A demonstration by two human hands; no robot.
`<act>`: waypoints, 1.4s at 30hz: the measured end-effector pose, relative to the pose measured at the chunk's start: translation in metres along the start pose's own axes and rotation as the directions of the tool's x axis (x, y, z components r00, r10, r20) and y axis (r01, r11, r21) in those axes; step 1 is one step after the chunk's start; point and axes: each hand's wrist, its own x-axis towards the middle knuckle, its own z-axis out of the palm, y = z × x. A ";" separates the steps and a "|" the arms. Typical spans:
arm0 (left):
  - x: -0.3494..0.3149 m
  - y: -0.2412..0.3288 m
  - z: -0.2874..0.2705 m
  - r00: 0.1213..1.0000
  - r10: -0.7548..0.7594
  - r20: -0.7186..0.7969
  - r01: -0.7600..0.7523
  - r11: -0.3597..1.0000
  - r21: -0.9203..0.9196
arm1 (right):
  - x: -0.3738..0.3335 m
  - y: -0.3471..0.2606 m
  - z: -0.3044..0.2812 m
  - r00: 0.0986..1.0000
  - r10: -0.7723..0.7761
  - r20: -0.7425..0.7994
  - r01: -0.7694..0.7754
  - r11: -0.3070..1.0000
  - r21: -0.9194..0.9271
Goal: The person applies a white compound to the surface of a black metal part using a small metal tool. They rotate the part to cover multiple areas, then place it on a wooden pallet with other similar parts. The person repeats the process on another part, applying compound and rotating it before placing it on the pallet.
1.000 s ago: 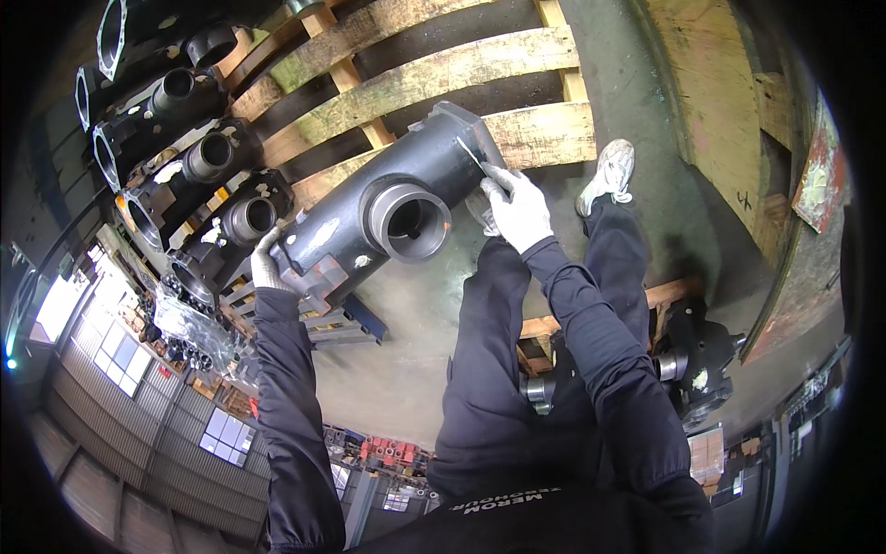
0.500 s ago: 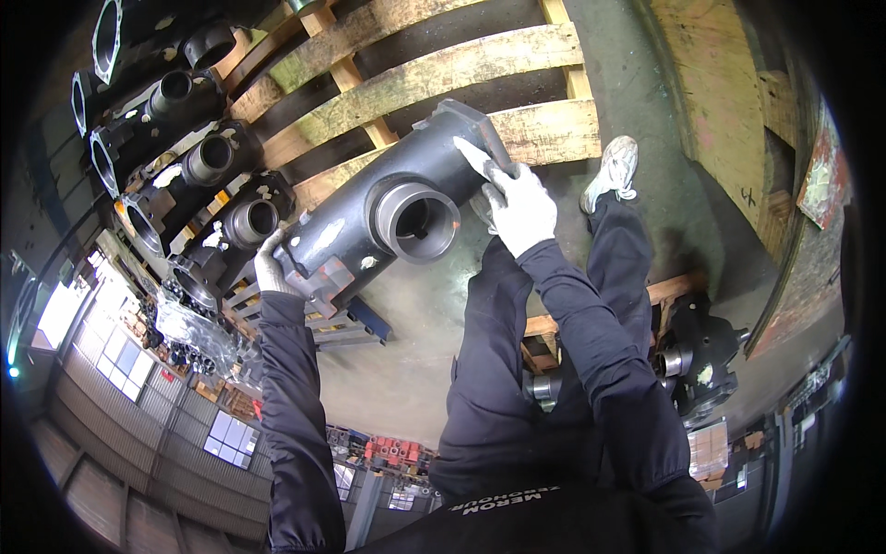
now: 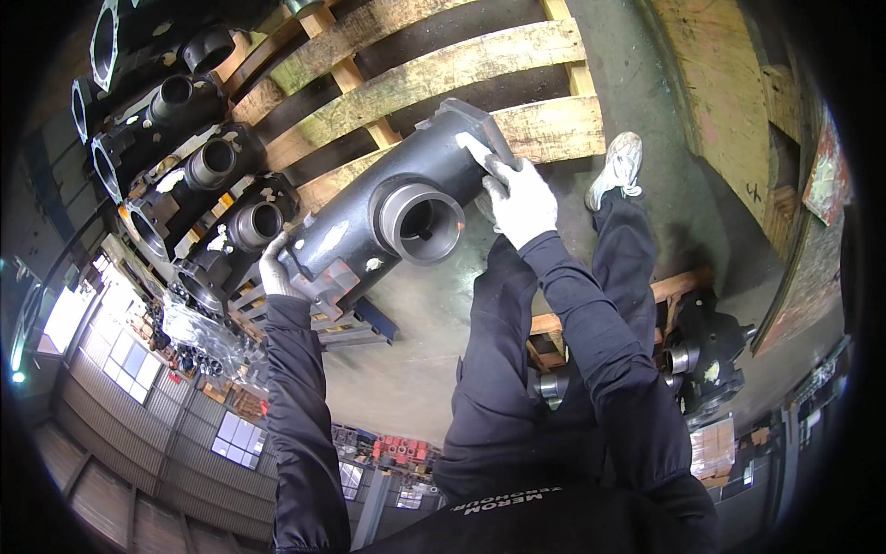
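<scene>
Across the middle hangs or rests a long black cast-metal housing [image 3: 341, 226], tilted up to the right, with a flanged end and pale bare patches. A round, bare-metal port [image 3: 423, 224] juts from its side toward me. My left hand [image 3: 273, 268], in a pale glove, is closed on the housing's lower left end. My right hand [image 3: 524, 203], in a white glove, grips the rim of the flange at the upper right end. The fingers of both hands are partly hidden by the housing. Whether the pallet bears any of its weight, I cannot tell.
A slatted wooden pallet [image 3: 443, 76] lies beyond the housing. Several similar black housings [image 3: 214, 164] stand in a row at the left. My shoe [image 3: 615, 169] is on the concrete floor to the right. Behind my legs is another black casting [image 3: 706, 355]; wooden boards [image 3: 715, 111] are at the far right.
</scene>
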 end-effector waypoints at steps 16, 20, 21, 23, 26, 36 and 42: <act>0.003 0.002 -0.002 1.000 -0.016 0.023 0.016 1.000 0.017 | 0.004 -0.021 -0.002 0.992 -0.115 0.042 0.118 0.990 -0.077; 0.008 0.000 -0.006 1.000 -0.002 0.015 0.001 1.000 0.024 | -0.004 -0.018 0.001 0.987 -0.160 0.030 0.162 0.980 -0.115; 0.009 0.000 -0.007 1.000 0.003 0.023 -0.004 1.000 0.031 | -0.007 -0.016 0.000 0.985 -0.166 0.038 0.169 0.980 -0.105; 0.010 -0.001 -0.007 1.000 0.021 0.016 -0.022 0.999 0.038 | -0.010 -0.013 -0.003 0.983 -0.180 0.043 0.183 0.978 -0.102; 0.008 -0.001 -0.005 0.999 0.037 -0.007 -0.037 0.998 0.042 | -0.005 -0.009 -0.005 0.980 -0.194 0.044 0.198 0.975 -0.102; -0.001 0.001 0.003 1.000 0.009 0.013 -0.009 1.000 0.026 | -0.004 0.005 -0.002 0.997 -0.062 0.037 0.063 0.997 -0.040; -0.002 0.002 0.002 1.000 0.013 -0.011 -0.013 0.999 0.049 | -0.011 -0.011 0.003 0.997 -0.016 0.081 0.009 0.996 0.090</act>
